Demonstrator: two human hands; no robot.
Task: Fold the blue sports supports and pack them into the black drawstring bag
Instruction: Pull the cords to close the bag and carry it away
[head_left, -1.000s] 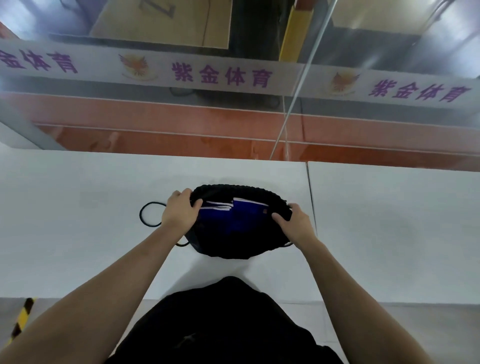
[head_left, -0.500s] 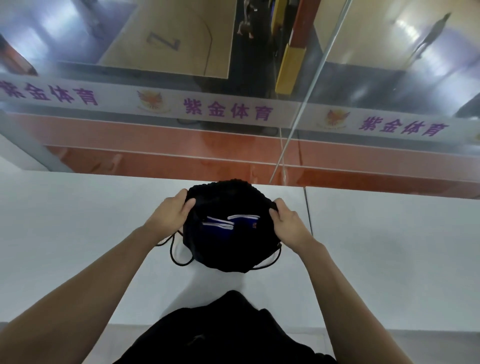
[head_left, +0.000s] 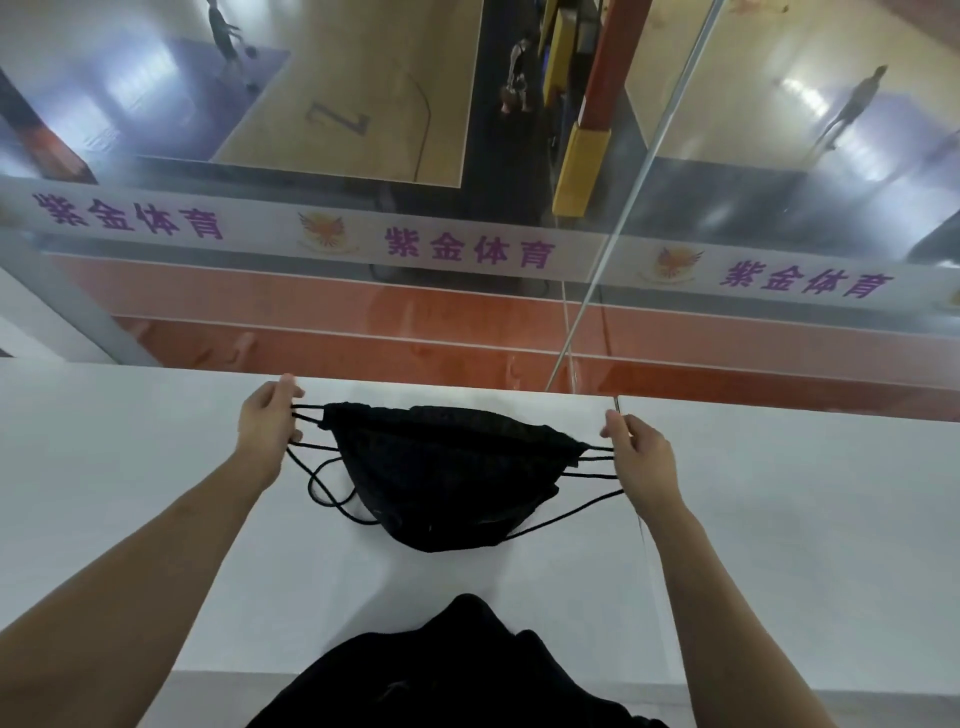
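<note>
The black drawstring bag (head_left: 447, 478) lies on the white counter (head_left: 130, 493) in front of me, its mouth pulled narrow along the top edge. My left hand (head_left: 267, 423) pinches the black cords (head_left: 306, 415) at the bag's left side. My right hand (head_left: 641, 457) grips the cords coming out of the right side, stretched taut. The blue sports supports are hidden inside the bag.
A glass pane (head_left: 467, 291) with a white banner of purple characters rises right behind the counter's far edge. A seam (head_left: 615, 402) splits the counter on the right. My dark clothing (head_left: 457, 670) fills the bottom centre.
Both hands left the bag's rim, took the cords and pulled them outward. The mouth drew shut and the blue supports went out of sight.
</note>
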